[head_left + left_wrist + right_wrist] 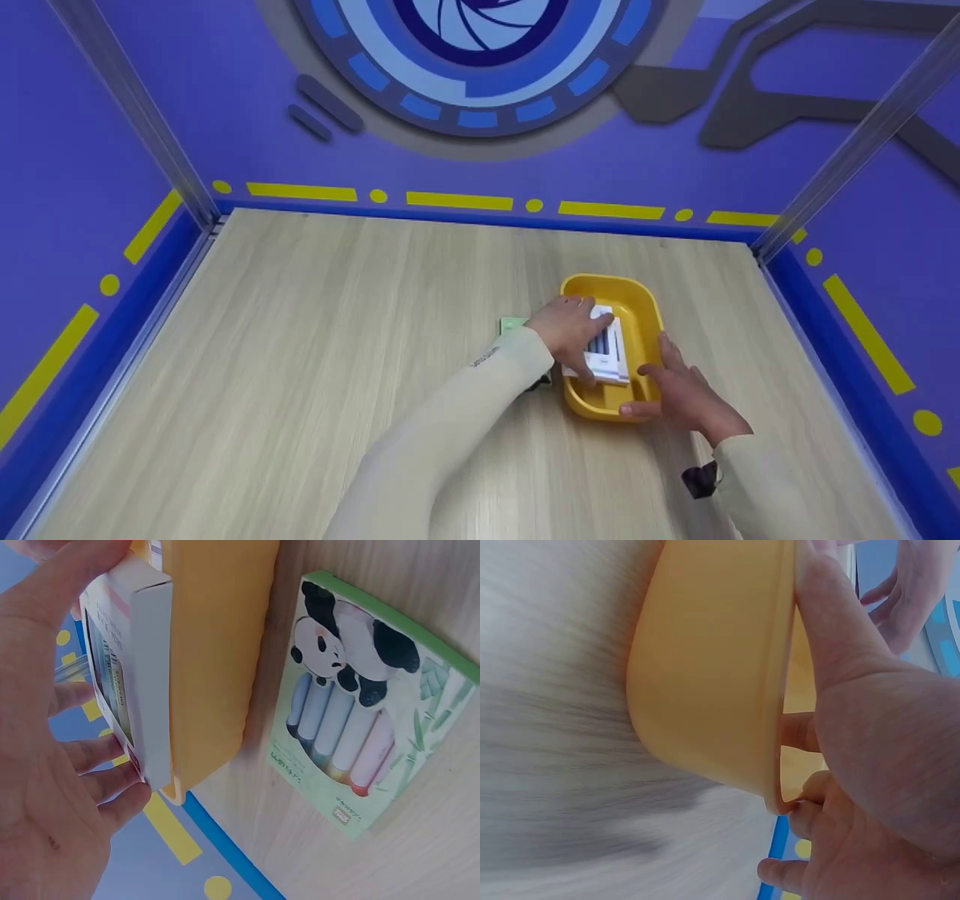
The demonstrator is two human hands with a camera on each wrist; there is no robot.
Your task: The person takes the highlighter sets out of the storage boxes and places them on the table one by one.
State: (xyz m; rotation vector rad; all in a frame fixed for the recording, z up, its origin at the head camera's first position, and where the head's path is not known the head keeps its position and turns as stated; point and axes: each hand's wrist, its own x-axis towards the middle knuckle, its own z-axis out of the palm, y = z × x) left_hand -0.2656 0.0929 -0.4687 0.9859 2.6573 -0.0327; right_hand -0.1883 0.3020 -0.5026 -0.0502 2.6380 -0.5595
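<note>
A white box [604,352] of markers, with dark stripes showing on its top face, is sitting in the yellow tray [646,315], lying toward the tray's left side and partly propped against the left wall. From the left wrist view the box [139,675] is standing higher than the rim of the tray [214,652], its printed face turned toward the palm. No other contents are showing in the tray's bare floor beside it.

The left hand [570,330] is gripping this box from above, with the thumb along one edge and the fingers [105,754] curling round the other side. The right hand [679,394] is clasping the tray's near right corner: the thumb is lying over the rim and the fingers [799,731] are hooking inside the wall, so the hand is clamped on the tray itself.

The tray is resting on a pale wooden table [300,360], right of centre. Just beside the tray's left wall, a green packet [367,705] is lying flat on the table, printed with a panda above a row of pastel pens; in the head view only a corner of it [512,325] is peeking out past the left wrist. Both arms are wearing cream sleeves [450,427]. Purple walls with yellow dashes are enclosing the table.
</note>
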